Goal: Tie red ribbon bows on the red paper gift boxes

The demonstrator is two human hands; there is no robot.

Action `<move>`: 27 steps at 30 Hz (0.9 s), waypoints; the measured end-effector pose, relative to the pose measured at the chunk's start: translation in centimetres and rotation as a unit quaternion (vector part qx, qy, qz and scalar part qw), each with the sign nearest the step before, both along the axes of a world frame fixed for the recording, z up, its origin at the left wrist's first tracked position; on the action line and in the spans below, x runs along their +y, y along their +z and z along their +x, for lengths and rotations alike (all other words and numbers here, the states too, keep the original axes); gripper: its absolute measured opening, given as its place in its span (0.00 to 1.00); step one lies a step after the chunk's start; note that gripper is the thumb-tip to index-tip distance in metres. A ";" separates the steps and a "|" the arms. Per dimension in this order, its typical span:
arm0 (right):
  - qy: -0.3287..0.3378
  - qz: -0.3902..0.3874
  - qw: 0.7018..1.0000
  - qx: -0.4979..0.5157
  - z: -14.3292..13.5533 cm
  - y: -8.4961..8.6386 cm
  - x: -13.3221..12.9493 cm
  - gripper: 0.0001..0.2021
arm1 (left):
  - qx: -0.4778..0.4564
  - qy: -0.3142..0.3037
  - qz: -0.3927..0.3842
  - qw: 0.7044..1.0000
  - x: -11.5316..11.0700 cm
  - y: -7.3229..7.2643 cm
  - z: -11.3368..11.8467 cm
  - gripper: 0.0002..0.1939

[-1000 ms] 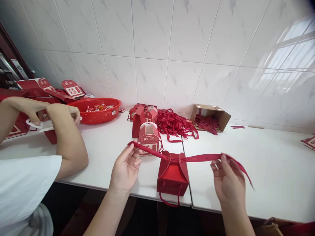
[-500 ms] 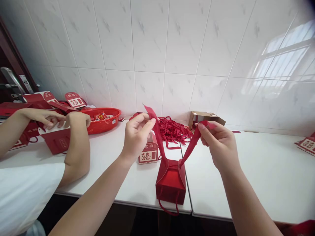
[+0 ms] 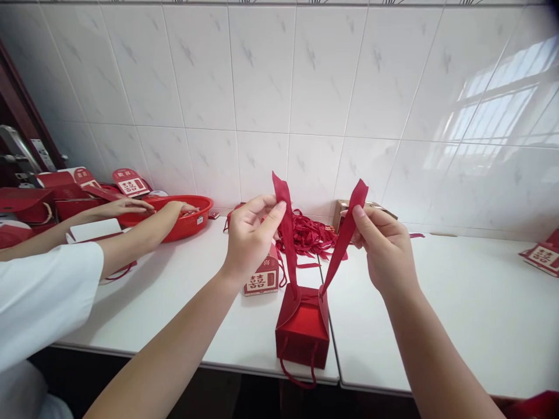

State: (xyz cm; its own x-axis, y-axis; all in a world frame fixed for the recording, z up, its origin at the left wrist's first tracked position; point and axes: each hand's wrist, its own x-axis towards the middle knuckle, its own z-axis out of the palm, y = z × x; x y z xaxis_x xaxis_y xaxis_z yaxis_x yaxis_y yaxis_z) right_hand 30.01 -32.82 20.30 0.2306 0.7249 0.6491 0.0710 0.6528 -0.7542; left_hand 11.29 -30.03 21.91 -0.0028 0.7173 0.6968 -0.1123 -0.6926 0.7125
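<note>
A small red gift box (image 3: 302, 331) stands on the white table near its front edge, with a cord handle hanging down its near side. Through its top runs a red ribbon (image 3: 340, 250), both ends pulled upward in a V. My left hand (image 3: 255, 233) pinches the left end between thumb and fingers. The right end is pinched in my right hand (image 3: 384, 244), its tip sticking up above the thumb. Behind my left wrist sits another gift box (image 3: 262, 280) with a printed white panel, partly hidden.
Behind my hands lie a heap of red ribbons (image 3: 312, 235) and a cardboard box (image 3: 340, 214). At left, a co-worker's hands (image 3: 174, 208) reach at a red plastic basket (image 3: 205, 212), near several red boxes (image 3: 72, 189). Another printed box (image 3: 544, 256) is at far right.
Both ribbon ends now stand more upright above my fingers, and my hands have drawn slightly closer together. The co-worker's hands have moved from a red box to the basket.
</note>
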 end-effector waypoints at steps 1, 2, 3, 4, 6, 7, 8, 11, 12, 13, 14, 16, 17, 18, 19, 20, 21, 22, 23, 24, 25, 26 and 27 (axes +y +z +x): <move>0.000 0.002 1.000 0.004 0.0 0.0 0.0 0.14 | 0.006 -0.001 0.002 1.000 0.0 0.0 0.1 0.07; -0.001 0.003 1.000 0.007 0.0 0.0 0.0 0.13 | 0.011 -0.005 0.003 1.000 -0.1 -0.1 0.1 0.08; -0.005 0.004 1.000 0.010 0.0 0.0 0.1 0.13 | 0.013 -0.012 0.004 1.000 -0.1 -0.1 0.2 0.08; -0.009 0.002 1.000 0.013 0.0 0.0 0.1 0.13 | 0.013 -0.021 0.004 1.000 -0.2 -0.1 0.2 0.09; -0.011 -0.001 1.000 0.024 0.1 -0.1 0.2 0.13 | 0.007 -0.038 0.003 0.999 -0.4 0.0 0.3 0.09; -0.004 -0.003 0.999 0.032 0.1 -0.1 0.3 0.12 | 0.003 -0.045 0.002 0.999 -0.5 0.0 0.3 0.09; 0.010 -0.006 0.999 0.040 0.1 -0.1 0.3 0.12 | -0.001 -0.051 0.002 0.999 -0.7 0.0 0.3 0.09; 0.065 -0.025 0.995 0.071 0.1 -0.1 0.4 0.12 | -0.011 -0.070 0.013 0.997 -1.1 0.2 0.3 0.08; 0.078 -0.034 0.993 0.082 0.1 -0.1 0.4 0.12 | -0.010 -0.079 0.016 0.997 -1.2 0.3 0.4 0.07; 0.085 -0.040 0.992 0.090 0.0 -0.1 0.5 0.11 | -0.006 -0.089 0.016 0.996 -1.2 0.4 0.4 0.07; 0.083 -0.046 0.991 0.094 -0.2 0.0 0.6 0.11 | 0.005 -0.099 0.013 0.995 -1.3 0.4 0.5 0.07; 0.061 -0.053 0.993 0.087 -0.6 0.1 0.7 0.11 | 0.036 -0.119 -0.001 0.992 -1.4 0.4 0.7 0.07; 0.048 -0.056 0.994 0.077 -0.9 0.2 0.7 0.10 | 0.055 -0.128 -0.010 0.990 -1.4 0.4 0.9 0.08; 0.040 -0.061 0.995 0.064 -1.2 0.3 0.6 0.10 | 0.075 -0.135 -0.018 0.988 -1.5 0.4 1.0 0.09; 0.038 -0.066 0.996 0.046 -1.5 0.4 0.5 0.10 | 0.097 -0.137 -0.024 0.985 -1.5 0.3 1.2 0.12; 0.045 -0.067 0.996 0.026 -1.8 0.4 0.3 0.08 | 0.122 -0.134 -0.030 0.983 -1.5 0.2 1.3 0.14; 0.060 -0.062 0.996 0.002 -2.0 0.3 0.1 0.07 | 0.147 -0.126 -0.033 0.980 -1.6 0.0 1.4 0.17; 0.080 -0.051 0.995 -0.021 -2.2 0.2 -0.1 0.06 | 0.171 -0.118 -0.038 0.977 -1.6 -0.2 1.5 0.18; 0.103 -0.035 0.993 -0.041 -2.3 -0.1 -0.3 0.06 | 0.188 -0.111 -0.043 0.975 -1.5 -0.5 1.5 0.19; 0.126 -0.018 0.990 -0.055 -2.3 -0.4 -0.4 0.07 | 0.200 -0.107 -0.049 0.973 -1.5 -0.7 1.6 0.19; 0.147 -0.004 0.987 -0.063 -2.2 -0.8 -0.6 0.09 | 0.206 -0.105 -0.056 0.971 -1.5 -1.0 1.5 0.19; 0.162 0.002 0.985 -0.065 -2.2 -1.2 -0.6 0.10 | 0.208 -0.105 -0.064 0.970 -1.5 -1.2 1.5 0.19; 0.172 -0.001 0.983 -0.064 -2.1 -1.7 -0.6 0.11 | 0.211 -0.105 -0.070 0.969 -1.5 -1.4 1.4 0.20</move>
